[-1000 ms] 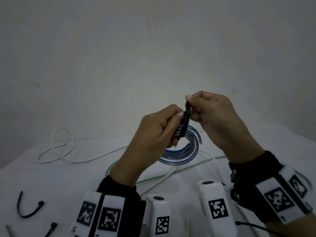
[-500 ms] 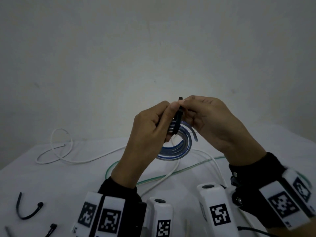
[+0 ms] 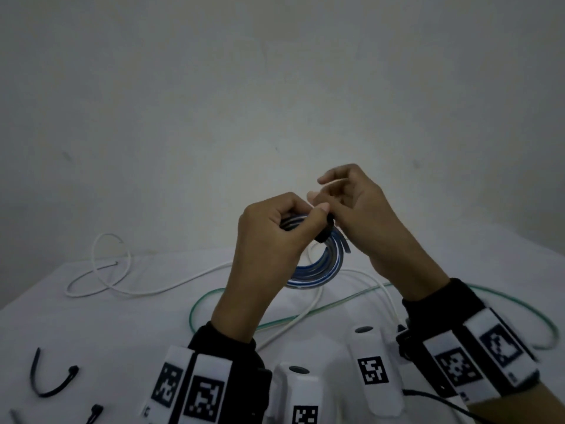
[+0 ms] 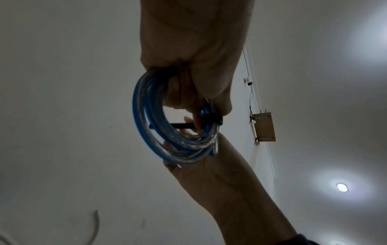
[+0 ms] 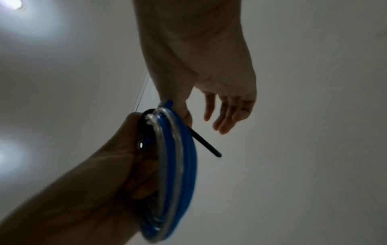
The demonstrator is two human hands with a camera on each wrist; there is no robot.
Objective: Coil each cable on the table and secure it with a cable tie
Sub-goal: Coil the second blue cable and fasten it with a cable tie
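While both hands were raised above the bench (image 3: 101,319), the left hand (image 3: 269,240) gripped the coiled blue cable (image 3: 318,270), its fingers (image 4: 178,92) curled through the ring of the coil. A black cable tie (image 4: 211,120) was wrapped round the coil just beside the left thumb, and its free tail stuck out straight from the coil, as the right wrist view showed. The right hand (image 3: 363,215) was touching the coil at the tie; its thumb and forefinger were at the tie, but whether they pinched it could not be told. Its other fingers (image 5: 228,116) hung loose and apart.

On the bench below lay a white cable (image 3: 146,289) in loose loops and a green cable (image 3: 214,301) crossing it, both uncoiled. Two spare black ties (image 3: 49,381) lay well apart from these at the near left edge.
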